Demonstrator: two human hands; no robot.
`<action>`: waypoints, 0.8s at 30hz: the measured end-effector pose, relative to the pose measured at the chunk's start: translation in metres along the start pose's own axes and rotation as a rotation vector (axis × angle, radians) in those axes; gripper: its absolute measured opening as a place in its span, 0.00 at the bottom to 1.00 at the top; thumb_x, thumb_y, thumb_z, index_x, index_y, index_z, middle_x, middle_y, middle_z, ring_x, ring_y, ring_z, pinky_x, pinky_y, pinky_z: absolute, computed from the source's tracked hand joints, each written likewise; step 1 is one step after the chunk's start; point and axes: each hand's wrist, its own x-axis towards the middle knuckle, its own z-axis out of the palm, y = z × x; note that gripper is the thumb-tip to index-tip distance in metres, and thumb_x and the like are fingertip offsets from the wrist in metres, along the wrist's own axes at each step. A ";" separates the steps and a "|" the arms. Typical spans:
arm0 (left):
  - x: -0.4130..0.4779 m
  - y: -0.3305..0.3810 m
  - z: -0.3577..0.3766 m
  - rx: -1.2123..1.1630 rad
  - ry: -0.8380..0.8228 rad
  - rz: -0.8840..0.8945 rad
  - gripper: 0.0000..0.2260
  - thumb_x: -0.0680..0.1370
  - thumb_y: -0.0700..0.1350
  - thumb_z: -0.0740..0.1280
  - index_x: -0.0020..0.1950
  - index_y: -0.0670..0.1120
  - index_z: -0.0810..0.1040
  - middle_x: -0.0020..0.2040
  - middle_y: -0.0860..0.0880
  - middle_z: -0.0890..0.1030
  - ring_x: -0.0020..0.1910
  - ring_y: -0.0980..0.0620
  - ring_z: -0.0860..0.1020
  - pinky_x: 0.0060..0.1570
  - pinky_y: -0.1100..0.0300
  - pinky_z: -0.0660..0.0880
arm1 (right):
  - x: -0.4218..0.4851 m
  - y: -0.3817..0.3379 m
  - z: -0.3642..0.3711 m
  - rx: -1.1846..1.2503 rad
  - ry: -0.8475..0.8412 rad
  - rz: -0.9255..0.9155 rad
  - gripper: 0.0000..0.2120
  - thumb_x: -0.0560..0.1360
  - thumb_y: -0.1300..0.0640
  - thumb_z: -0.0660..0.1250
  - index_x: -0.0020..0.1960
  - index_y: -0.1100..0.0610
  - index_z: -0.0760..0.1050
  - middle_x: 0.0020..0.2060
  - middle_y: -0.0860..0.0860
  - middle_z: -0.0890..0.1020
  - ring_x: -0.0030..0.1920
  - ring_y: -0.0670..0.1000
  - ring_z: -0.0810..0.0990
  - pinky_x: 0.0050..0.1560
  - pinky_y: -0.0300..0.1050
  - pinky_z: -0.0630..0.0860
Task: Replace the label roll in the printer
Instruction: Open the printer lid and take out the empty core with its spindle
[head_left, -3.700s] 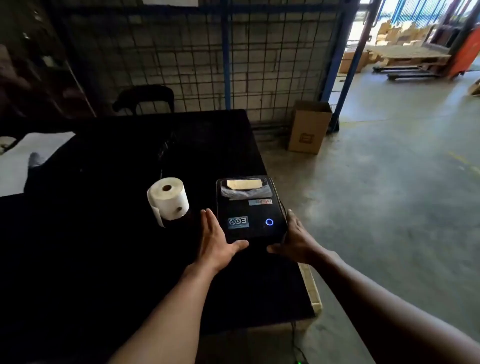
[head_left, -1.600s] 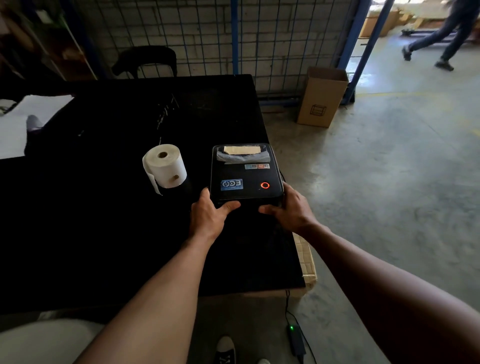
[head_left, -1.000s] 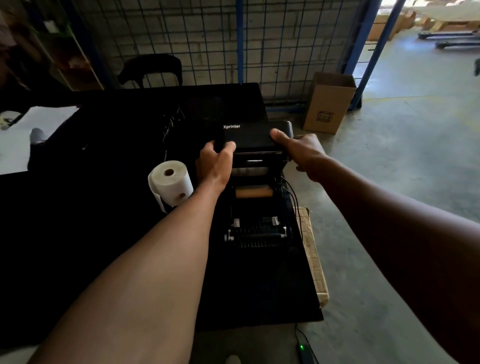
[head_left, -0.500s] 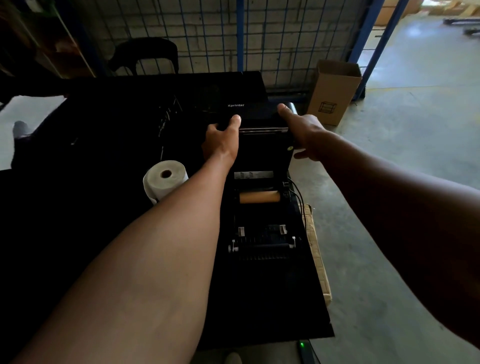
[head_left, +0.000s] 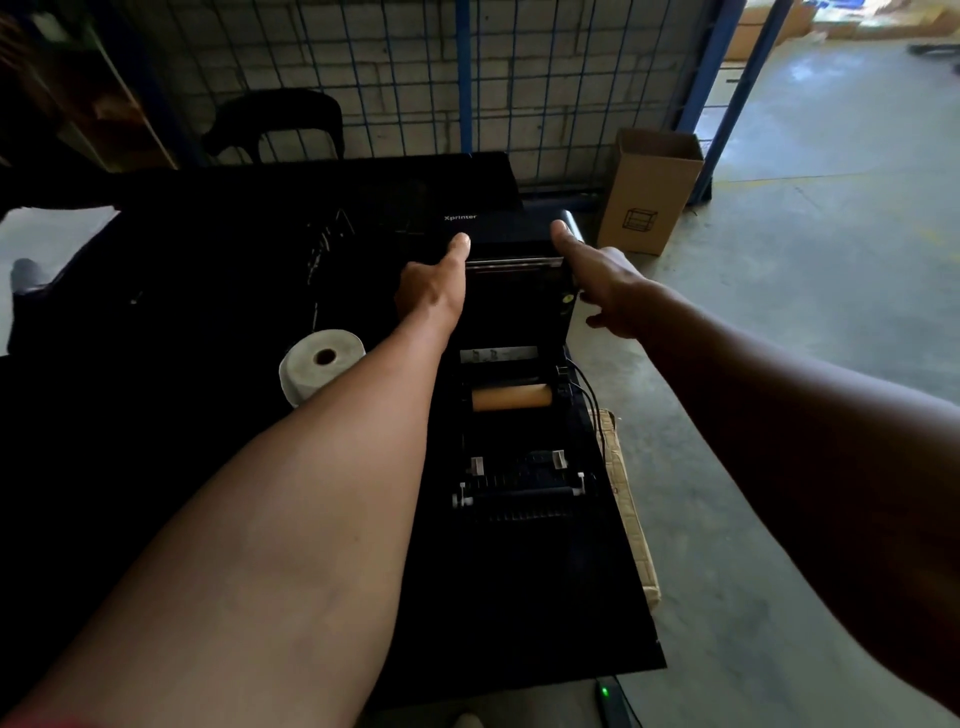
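Printer (head_left: 519, 457) is sitting open at the right edge of the black table (head_left: 218, 260), lid (head_left: 511, 244) swung up and back, "Xprinter" lettering showing on it. Inside the bay an empty brown cardboard core (head_left: 511, 398) is lying crosswise, w/ the roller and guide parts just nearer the camera. New white label roll (head_left: 319, 364) is standing on the table just left of the printer, core hole facing up and toward the camera, partly hidden by the left forearm.

Left hand (head_left: 434, 291) is pressing on the lid's left edge, thumb stretched up along it; other fingers are hidden behind the hand, so can't tell if they're curled round the lid. Right hand (head_left: 602, 286) is touching the lid's right edge, thumb along the top corner, remaining fingers spread loosely off the side, not closing on anything.

Black cables (head_left: 587, 395) are running off the printer's right side. Brown cardboard box (head_left: 649, 192) is standing open on the concrete floor beyond the table, by the blue wire-mesh fence (head_left: 462, 73). Dark chair (head_left: 275, 124) is behind the table. A green light (head_left: 604, 691) is glowing on sth on the floor near the table's front edge.
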 end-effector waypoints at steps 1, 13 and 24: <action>-0.002 -0.001 -0.002 0.007 -0.011 -0.004 0.34 0.74 0.68 0.60 0.69 0.43 0.74 0.66 0.44 0.77 0.63 0.42 0.76 0.60 0.53 0.71 | -0.002 0.003 0.000 -0.004 0.015 -0.002 0.39 0.75 0.28 0.56 0.70 0.59 0.69 0.58 0.57 0.76 0.54 0.58 0.76 0.61 0.60 0.75; -0.020 -0.092 -0.027 0.647 -0.201 0.140 0.25 0.72 0.38 0.70 0.69 0.45 0.74 0.65 0.43 0.78 0.64 0.44 0.76 0.63 0.57 0.73 | -0.028 0.092 0.009 -0.588 -0.080 -0.139 0.20 0.72 0.62 0.74 0.64 0.56 0.77 0.45 0.52 0.80 0.40 0.52 0.79 0.35 0.39 0.72; -0.011 -0.129 -0.019 0.702 -0.247 0.276 0.28 0.72 0.48 0.76 0.70 0.52 0.74 0.64 0.45 0.77 0.64 0.45 0.76 0.66 0.53 0.72 | -0.005 0.112 0.024 -0.614 -0.141 -0.285 0.24 0.73 0.59 0.74 0.68 0.54 0.75 0.61 0.58 0.81 0.53 0.58 0.82 0.53 0.52 0.81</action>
